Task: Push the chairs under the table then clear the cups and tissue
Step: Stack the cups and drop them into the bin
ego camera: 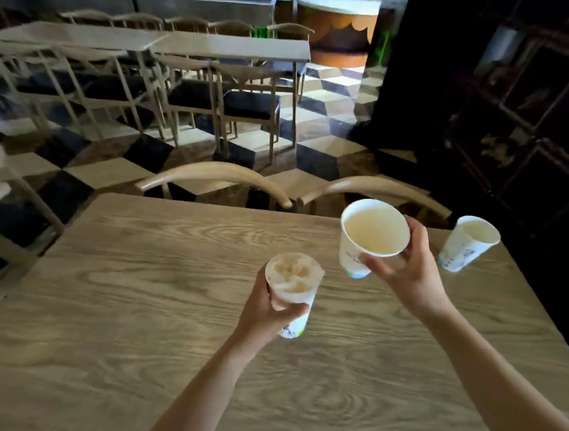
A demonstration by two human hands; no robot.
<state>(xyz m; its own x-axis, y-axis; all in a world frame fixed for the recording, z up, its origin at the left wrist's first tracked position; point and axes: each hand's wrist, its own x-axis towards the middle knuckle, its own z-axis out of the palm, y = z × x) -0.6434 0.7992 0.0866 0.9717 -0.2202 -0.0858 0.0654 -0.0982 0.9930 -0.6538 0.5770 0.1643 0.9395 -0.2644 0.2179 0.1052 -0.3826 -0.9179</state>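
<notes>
Both hands are raised over the wooden desk (145,296), each with its grip clamped on a paper cup. The left hand (267,314) wraps the side of a cup stuffed with crumpled tissue (293,276); its fingers hide most of that cup's wall, and only a scrap of printed design shows below the palm. The right hand (410,273) pinches the rim of an empty cup (372,233), tilted so its mouth faces the camera. A third cup (466,244) leans at the desk's far right corner; motion blur makes it unclear whether it rests on the surface. Two curved chair backs (214,176) show just beyond the far edge, their seats hidden under the desk.
</notes>
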